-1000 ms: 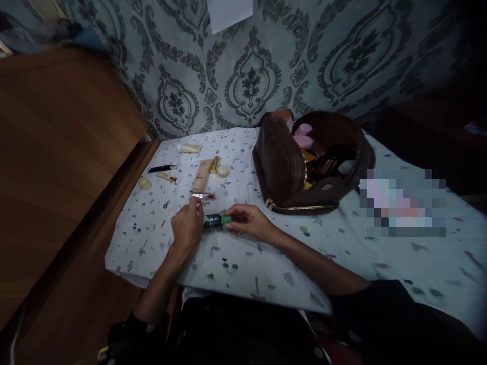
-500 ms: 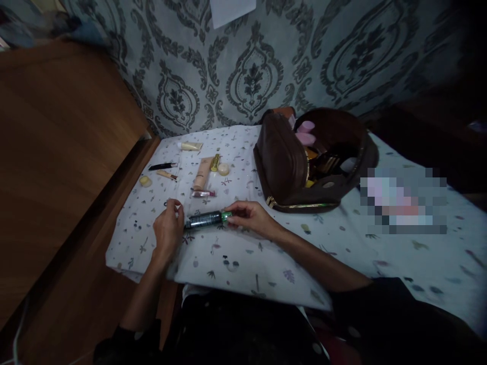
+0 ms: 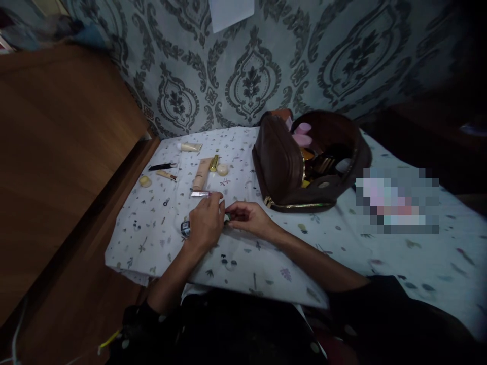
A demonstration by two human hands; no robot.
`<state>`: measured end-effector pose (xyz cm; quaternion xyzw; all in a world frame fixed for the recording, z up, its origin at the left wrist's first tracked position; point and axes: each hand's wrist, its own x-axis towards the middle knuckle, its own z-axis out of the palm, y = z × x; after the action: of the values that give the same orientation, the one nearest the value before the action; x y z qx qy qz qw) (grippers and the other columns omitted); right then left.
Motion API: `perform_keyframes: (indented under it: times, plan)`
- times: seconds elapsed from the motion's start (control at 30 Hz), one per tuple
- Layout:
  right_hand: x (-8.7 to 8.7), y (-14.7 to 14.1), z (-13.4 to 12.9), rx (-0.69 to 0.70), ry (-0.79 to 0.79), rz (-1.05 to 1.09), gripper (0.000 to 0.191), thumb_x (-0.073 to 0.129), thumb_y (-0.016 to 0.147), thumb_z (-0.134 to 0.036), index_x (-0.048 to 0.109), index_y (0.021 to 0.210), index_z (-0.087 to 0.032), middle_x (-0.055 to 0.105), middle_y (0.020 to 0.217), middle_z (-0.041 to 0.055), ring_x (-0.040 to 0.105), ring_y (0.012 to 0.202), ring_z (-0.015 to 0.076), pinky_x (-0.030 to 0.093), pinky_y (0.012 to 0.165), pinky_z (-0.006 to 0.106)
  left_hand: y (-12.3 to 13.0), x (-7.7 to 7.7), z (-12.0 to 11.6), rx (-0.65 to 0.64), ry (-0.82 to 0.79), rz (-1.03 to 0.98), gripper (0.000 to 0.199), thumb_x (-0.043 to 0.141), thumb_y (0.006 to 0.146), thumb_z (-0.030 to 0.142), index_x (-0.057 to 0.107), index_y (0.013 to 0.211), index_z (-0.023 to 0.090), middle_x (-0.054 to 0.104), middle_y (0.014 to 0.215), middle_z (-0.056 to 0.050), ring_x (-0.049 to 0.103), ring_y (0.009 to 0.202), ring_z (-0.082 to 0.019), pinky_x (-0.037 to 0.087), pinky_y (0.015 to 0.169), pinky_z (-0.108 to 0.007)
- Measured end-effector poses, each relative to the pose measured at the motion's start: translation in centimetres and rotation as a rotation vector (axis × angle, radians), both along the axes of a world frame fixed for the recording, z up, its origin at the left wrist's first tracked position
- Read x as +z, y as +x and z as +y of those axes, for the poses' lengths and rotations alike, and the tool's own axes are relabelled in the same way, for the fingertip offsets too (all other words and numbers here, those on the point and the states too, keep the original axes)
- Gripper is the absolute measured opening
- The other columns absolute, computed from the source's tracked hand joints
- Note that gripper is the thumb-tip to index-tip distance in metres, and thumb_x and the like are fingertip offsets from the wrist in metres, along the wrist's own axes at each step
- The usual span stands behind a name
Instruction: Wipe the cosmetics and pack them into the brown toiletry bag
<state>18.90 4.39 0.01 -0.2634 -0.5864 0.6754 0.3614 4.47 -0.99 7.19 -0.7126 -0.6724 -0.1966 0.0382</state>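
Note:
My left hand [image 3: 206, 222] is wrapped over the middle of a small dark bottle [image 3: 185, 229], whose one end shows at the hand's left side. My right hand [image 3: 249, 218] pinches the bottle's green end [image 3: 227, 218] with thumb and fingertips; little of that end shows. Just beyond my left hand lies a slim pink lip gloss tube [image 3: 200, 194]. Behind it are a peach squeeze tube [image 3: 203, 173], a gold-coloured small tube [image 3: 214, 163] and a round cream-coloured jar [image 3: 222, 170].
An unzipped brown cosmetic bag [image 3: 279, 157] with pink and gold items stands right of centre. A black pencil-like item [image 3: 163, 167], a small beige tube [image 3: 166, 176], a yellowish piece [image 3: 145, 181] and a cream tube [image 3: 190, 147] lie left. A blurred-out item [image 3: 395, 197] lies right.
My left hand has moved right and closed over the bottle, which it was beside before. My right hand has stayed at the green end.

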Motion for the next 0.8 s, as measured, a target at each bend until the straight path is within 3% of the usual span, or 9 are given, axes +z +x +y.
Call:
perform_keyframes:
  times: [0.3, 0.57, 0.7, 0.8]
  plan:
    - [-0.7, 0.1, 0.2, 0.048, 0.021, -0.023, 0.042, 0.084, 0.062, -0.037, 0.065, 0.092, -0.016, 0.068, 0.084, 0.0017, 0.064, 0.075, 0.0130, 0.053, 0.078, 0.031, -2.3, -0.5, -0.8, 0.179, -0.100, 0.069, 0.016, 0.043, 0.097, 0.024, 0.055, 0.107, 0.021, 0.070, 0.087, -0.005, 0.066, 0.083, -0.020, 0.043, 0.070, -0.028]
    - [-0.4, 0.1, 0.1, 0.050, -0.045, -0.044, 0.043, 0.084, 0.062, -0.036, 0.068, 0.096, -0.017, 0.070, 0.088, 0.0021, 0.065, 0.079, 0.0135, 0.052, 0.084, 0.034, -4.9, -1.0, -1.8, 0.265, -0.062, 0.045, 0.014, 0.045, 0.095, 0.023, 0.056, 0.103, 0.020, 0.068, 0.082, -0.003, 0.064, 0.076, -0.019, 0.040, 0.067, -0.027]
    - [-0.1, 0.2, 0.1, 0.050, -0.020, -0.047, 0.041, 0.084, 0.061, -0.038, 0.067, 0.091, -0.017, 0.069, 0.084, 0.0003, 0.063, 0.075, 0.0122, 0.051, 0.079, 0.031, -6.0, -1.3, -2.3, 0.270, -0.046, -0.023, 0.014, 0.045, 0.095, 0.024, 0.056, 0.104, 0.021, 0.066, 0.082, -0.003, 0.062, 0.072, -0.018, 0.038, 0.065, -0.027]
    - [0.0, 0.3, 0.0, 0.095, -0.044, -0.058, 0.043, 0.083, 0.063, -0.043, 0.064, 0.092, -0.017, 0.067, 0.073, -0.0014, 0.062, 0.065, 0.0120, 0.052, 0.067, 0.028, -6.9, -1.5, -2.7, 0.263, -0.014, -0.106, 0.013, 0.044, 0.094, 0.026, 0.054, 0.100, 0.021, 0.064, 0.081, -0.002, 0.060, 0.069, -0.017, 0.037, 0.065, -0.027]
